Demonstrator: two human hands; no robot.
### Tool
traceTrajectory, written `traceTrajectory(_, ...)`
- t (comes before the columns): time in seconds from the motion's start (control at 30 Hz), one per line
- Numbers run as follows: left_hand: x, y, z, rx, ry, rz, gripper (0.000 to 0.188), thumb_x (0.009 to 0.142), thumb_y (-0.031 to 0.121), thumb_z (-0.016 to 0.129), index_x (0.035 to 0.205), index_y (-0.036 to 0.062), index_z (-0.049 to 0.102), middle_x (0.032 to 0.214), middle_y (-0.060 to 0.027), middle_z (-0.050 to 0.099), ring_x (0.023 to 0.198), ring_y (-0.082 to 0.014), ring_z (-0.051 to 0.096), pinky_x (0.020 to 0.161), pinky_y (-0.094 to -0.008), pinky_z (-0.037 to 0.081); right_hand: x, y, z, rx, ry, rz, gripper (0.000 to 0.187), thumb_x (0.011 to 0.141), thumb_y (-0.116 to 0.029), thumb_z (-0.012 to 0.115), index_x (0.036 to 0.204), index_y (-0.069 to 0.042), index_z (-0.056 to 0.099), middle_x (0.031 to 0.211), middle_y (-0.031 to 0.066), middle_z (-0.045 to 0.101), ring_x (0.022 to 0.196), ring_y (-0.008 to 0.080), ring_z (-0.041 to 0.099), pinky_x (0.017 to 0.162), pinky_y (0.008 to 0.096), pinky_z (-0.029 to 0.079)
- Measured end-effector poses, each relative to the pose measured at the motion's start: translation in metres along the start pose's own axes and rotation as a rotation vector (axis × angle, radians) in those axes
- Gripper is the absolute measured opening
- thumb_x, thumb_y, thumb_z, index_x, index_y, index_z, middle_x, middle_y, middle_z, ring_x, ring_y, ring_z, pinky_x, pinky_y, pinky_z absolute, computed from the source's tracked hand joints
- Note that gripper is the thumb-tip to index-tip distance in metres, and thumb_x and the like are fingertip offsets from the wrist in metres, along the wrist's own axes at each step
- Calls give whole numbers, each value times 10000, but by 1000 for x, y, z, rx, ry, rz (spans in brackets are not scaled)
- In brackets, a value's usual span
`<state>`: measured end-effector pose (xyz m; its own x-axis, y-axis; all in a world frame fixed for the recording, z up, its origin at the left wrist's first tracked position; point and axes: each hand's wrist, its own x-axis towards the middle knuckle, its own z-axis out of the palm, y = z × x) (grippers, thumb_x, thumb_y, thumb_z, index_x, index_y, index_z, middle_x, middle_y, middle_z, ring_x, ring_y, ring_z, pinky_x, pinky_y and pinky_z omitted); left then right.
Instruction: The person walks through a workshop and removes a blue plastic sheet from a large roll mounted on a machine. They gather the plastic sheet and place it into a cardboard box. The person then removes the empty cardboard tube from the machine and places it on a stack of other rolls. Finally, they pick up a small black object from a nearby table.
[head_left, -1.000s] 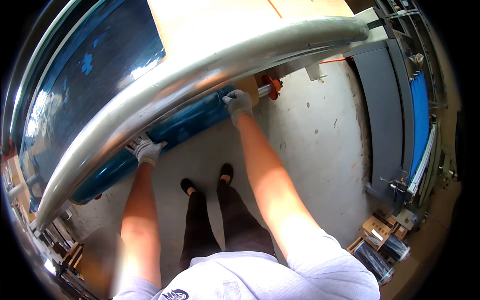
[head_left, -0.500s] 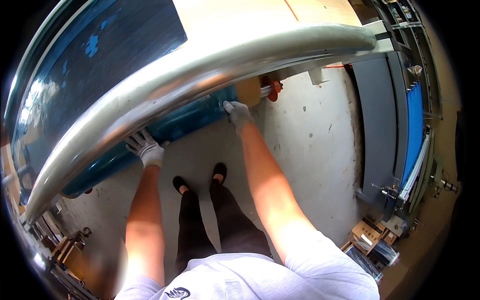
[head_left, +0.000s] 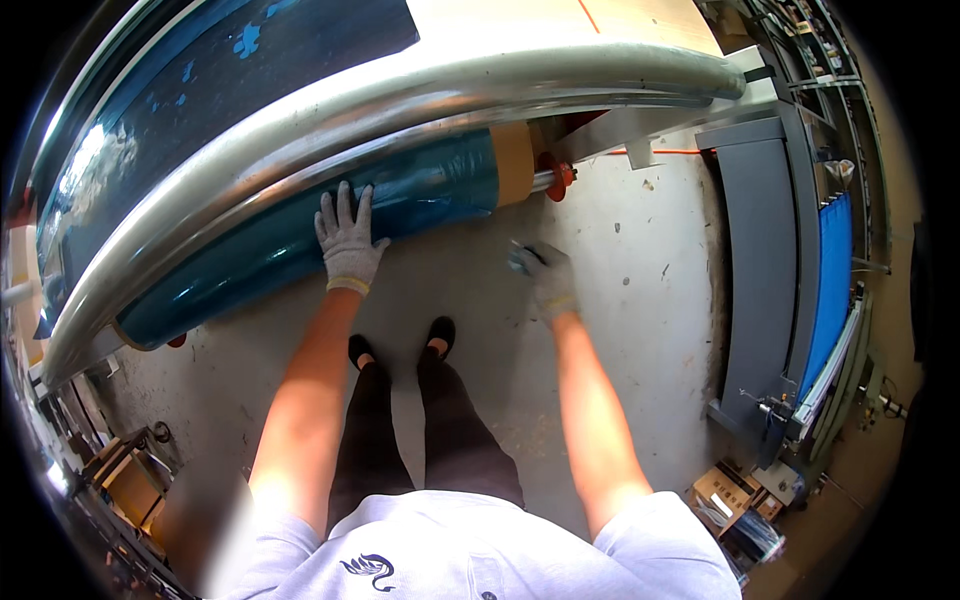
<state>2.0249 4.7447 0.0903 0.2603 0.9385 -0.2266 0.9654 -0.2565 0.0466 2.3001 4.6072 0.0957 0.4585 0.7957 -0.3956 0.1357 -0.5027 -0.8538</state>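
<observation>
A large roll of glossy blue film [head_left: 260, 235] hangs on a shaft below a long metal roller bar [head_left: 300, 120], its tan core [head_left: 514, 162] showing at the right end. My left hand [head_left: 348, 240], in a grey knit glove, lies on the front of the film with its fingers spread. To the right of the roll, above the floor, is my gloved right hand [head_left: 548, 275], blurred by motion. Its fingers are closed on a small bluish scrap [head_left: 520, 260], too smeared to make out its exact kind.
A red collar [head_left: 555, 178] sits on the shaft past the core. Dark blue film [head_left: 250, 90] covers part of the pale wooden table [head_left: 560, 25] behind the bar. A grey machine panel [head_left: 745, 270] stands at right, with cardboard boxes [head_left: 722, 490] near it.
My right hand has left the roll's right end and moved down and right with a bluish scrap. My left hand has shifted right and up on the film. More of the roll shows.
</observation>
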Motion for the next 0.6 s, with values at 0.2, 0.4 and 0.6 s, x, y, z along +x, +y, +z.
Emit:
traceTrajectory(0.2,-6,-5,0,-37,44,-10,891,790,342,738,1501,228,213,1562,-115,144,1445,-348,124,1153,-487,198,56,-24,101,-706,-45,-626,582,800,-102,693,1347,-159,502,859,177,652,790,326,631,790,400,498)
traceTrajectory(0.4,-65,-43,33,-127,-7,-156,817,815,318,708,1487,221,255,1565,-113,140,1437,-333,164,1138,-479,231,79,-10,143,-886,47,-557,291,814,-96,645,1094,-130,576,765,124,638,781,288,639,748,414,488)
traceTrajectory(0.6,-88,-41,41,-272,-72,-228,763,804,290,715,1459,212,329,1569,-97,150,1432,-329,186,1125,-475,252,92,-19,142,-1020,89,-718,103,798,-83,639,856,-83,554,792,136,630,829,298,638,741,413,497)
